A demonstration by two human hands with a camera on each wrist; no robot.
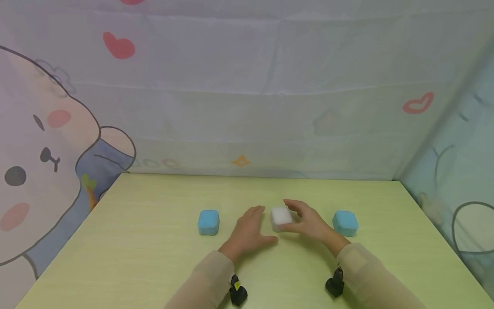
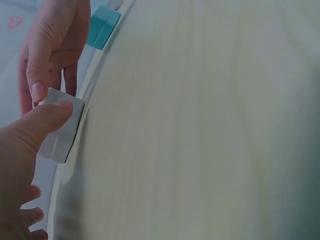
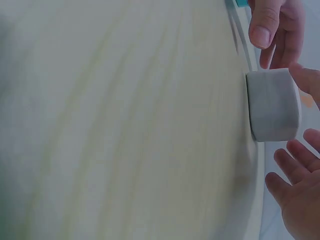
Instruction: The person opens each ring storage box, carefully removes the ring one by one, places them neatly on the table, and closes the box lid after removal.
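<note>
A white rounded block (image 1: 281,218) sits on the table between the two hands. My right hand (image 1: 308,221) reaches around its right side, thumb overlapping the near side and fingers spread past the far side. Whether that thumb touches it I cannot tell. My left hand (image 1: 248,229) rests to the left of the block, fingers extended and thumb apart from it. In the right wrist view the white block (image 3: 274,105) lies flat on the tabletop, the right hand's fingers (image 3: 295,167) spread beside it. The left wrist view shows the left thumb (image 2: 52,117) overlapping the block.
One light blue block (image 1: 209,222) stands left of the left hand. Another blue block (image 1: 345,223) is close by the right wrist. The pale yellow-green table (image 1: 154,257) ends at a printed cloth backdrop (image 1: 216,107).
</note>
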